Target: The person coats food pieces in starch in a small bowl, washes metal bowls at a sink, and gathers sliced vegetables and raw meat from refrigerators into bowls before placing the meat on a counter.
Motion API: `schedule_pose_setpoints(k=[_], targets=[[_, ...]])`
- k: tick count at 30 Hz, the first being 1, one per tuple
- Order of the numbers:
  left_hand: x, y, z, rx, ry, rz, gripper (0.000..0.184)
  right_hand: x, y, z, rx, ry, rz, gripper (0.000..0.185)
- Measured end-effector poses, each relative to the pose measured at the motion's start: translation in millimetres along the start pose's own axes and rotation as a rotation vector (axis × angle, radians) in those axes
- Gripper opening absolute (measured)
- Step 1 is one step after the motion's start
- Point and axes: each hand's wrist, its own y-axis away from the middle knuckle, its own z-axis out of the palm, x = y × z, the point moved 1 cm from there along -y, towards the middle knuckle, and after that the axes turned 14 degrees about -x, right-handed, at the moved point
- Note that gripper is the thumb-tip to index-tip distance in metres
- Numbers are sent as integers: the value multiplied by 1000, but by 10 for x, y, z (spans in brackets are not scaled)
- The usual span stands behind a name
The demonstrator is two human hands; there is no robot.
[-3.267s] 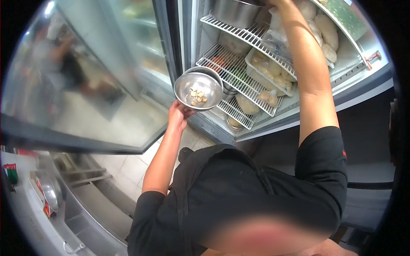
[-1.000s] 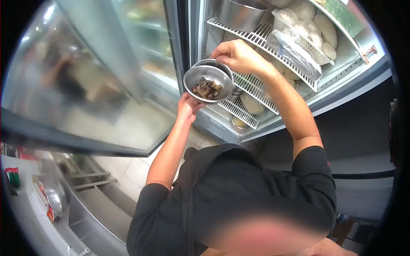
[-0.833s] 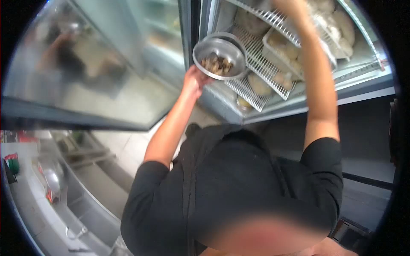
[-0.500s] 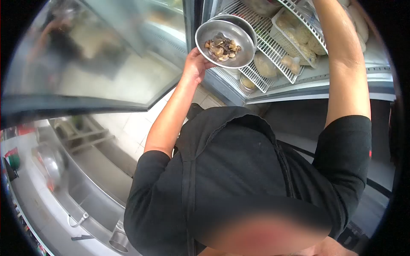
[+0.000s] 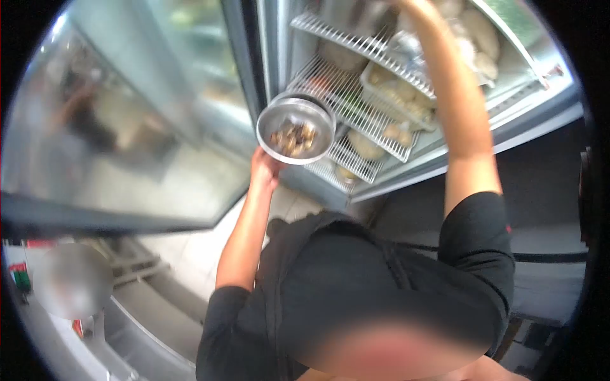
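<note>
My left hand [image 5: 267, 166] grips two stacked metal bowls from below, its fingers under the front rim. The front bowl [image 5: 279, 117] is tilted toward me and holds brown and tan pieces [image 5: 293, 138]. Behind it shows the rim of a second bowl [image 5: 314, 101]. My right arm reaches up to the top shelf [image 5: 362, 44] of an open fridge, near a metal pot [image 5: 346, 16]; that hand is mostly cut off at the frame's top edge, so its fingers are hidden. On the shelf below sits a white basket [image 5: 391, 101] of pale bagged food.
The glass fridge door [image 5: 127, 216] stands open on the left, with a blurred person behind or reflected in it. Lower shelves hold bags and a small container [image 5: 345, 174]. At the lower left are a steel sink [image 5: 149, 311] and a blurred round shape [image 5: 73, 279].
Brown pieces have been added to the front bowl since the earliest frame. My right hand came down to the bowls, then went back up. Lately the view shifted, and the bowls appear lower and further left.
</note>
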Motion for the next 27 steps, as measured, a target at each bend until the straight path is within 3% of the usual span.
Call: schedule_pose_setpoints(k=[2, 3, 4, 6, 8, 9, 11, 12, 14, 17, 18, 19, 22, 23, 24, 25, 26, 27], targets=[[-16, -90, 49, 34, -3, -55, 33, -38, 140, 547, 111, 30, -254, 22], [16, -89, 176, 14, 7, -45, 31, 25, 198, 802, 98, 170, -452, 21], [-56, -161, 56, -15, -28, -68, 28, 9, 247, 1061, -107, 139, -394, 18], [-34, -153, 151, 24, -12, -56, 24, 32, 398, 1483, -267, 139, -303, 20], [-41, -130, 158, 37, -8, -43, 21, 157, 427, 1451, 3, 306, -304, 21], [-55, -129, 148, 21, -2, -33, 21, 159, 447, 1160, 93, 235, -252, 25], [94, -61, 310, -22, 46, -82, 21, 346, 383, 605, 598, 352, -163, 31], [169, 41, 308, -15, 70, -90, 21, 364, 370, 326, 705, 406, -77, 38], [14, 57, 83, 9, 17, -29, 21, 1043, 222, -41, 602, 159, 91, 54], [-117, 98, -149, 1, 12, -20, 14, 2537, -619, -643, 927, 715, 142, 100], [-128, 149, -166, -22, 11, -25, 12, 2547, -649, -711, 941, 710, 78, 107], [-197, 130, -238, -48, 33, -19, 11, 2346, -619, -734, 796, 693, 402, 102], [-78, 298, -151, 9, 37, -19, 11, 1778, -500, -580, 550, 310, 166, 89], [-98, 321, -207, 28, 33, 3, 12, 1258, -356, -467, 474, 245, 295, 77], [-167, 314, -287, 45, 30, 3, 12, 1000, -264, -278, 487, 99, 74, 76], [-270, 173, -335, 83, 47, -16, 15, 1191, -372, -298, 480, 177, 1, 75], [-271, 170, -352, 81, 45, -41, 17, 914, -282, -267, 416, 267, 207, 70], [-272, 159, -373, 78, 42, -66, 21, 1408, -478, -316, 354, 248, 139, 58]])
